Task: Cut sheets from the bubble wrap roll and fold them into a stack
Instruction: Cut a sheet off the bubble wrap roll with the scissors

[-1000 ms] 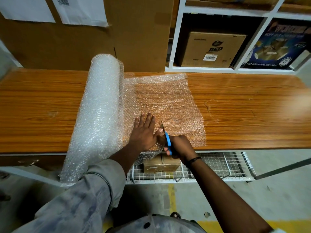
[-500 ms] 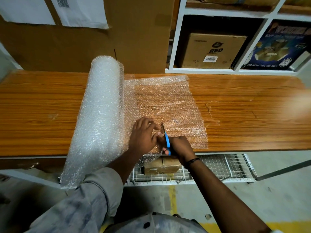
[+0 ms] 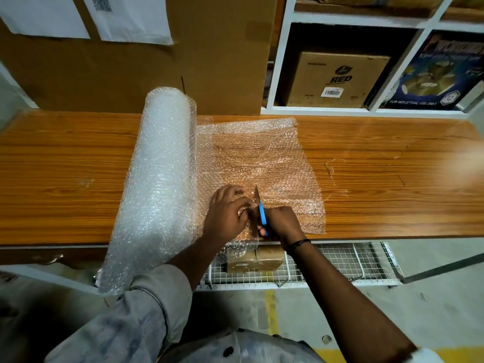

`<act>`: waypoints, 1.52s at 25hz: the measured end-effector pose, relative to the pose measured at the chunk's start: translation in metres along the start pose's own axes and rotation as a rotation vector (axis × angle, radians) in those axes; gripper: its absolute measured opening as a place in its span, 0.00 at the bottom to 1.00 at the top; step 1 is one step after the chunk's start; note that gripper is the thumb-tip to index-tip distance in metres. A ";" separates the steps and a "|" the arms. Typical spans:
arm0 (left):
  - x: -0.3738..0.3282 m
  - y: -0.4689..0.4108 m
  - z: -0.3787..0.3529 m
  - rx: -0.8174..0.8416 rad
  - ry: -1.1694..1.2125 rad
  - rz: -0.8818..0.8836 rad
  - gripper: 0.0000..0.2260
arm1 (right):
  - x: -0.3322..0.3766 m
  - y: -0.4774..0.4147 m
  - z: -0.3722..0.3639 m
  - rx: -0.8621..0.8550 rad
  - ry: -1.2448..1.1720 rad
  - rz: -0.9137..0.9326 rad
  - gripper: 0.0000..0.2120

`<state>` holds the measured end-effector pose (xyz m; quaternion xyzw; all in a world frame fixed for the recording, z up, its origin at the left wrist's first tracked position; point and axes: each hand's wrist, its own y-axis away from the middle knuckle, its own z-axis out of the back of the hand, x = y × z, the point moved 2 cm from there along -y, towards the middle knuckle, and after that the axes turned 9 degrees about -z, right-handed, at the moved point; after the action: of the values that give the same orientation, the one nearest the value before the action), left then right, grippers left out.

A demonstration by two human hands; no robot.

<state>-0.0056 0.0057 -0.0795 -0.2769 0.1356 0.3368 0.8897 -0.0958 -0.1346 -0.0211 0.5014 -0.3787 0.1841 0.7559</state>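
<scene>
The bubble wrap roll lies across the wooden tabletop, its near end hanging over the front edge. A sheet is unrolled from it to the right and lies flat on the wood. The left hand rests on the sheet near the front edge. Its fingers, flat and straight a second ago, are now curled and bunch the wrap just beside the blade. The right hand has its fingers clamped round the blue handle of the scissors, the blade pointing away along the sheet, much where it was before. On the shelf behind stands a cardboard box printed "RED" with a barcode label. Beside it, a blue box reads "FOR INDUSTRIAL USE ONLY".
</scene>
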 end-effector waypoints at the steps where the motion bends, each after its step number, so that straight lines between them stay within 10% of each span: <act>1: 0.000 0.000 0.000 -0.003 0.011 0.001 0.09 | -0.001 -0.001 0.001 -0.007 0.012 0.006 0.13; 22: 0.015 -0.012 0.003 -0.013 0.199 0.165 0.05 | 0.004 -0.012 -0.017 -0.040 -0.058 -0.052 0.12; 38: 0.051 -0.066 -0.008 -0.045 -0.097 0.065 0.05 | 0.010 -0.052 0.001 0.237 -0.122 -0.048 0.27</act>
<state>0.0763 -0.0135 -0.0815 -0.2757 0.0934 0.3816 0.8773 -0.0555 -0.1588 -0.0460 0.6065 -0.3875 0.1787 0.6709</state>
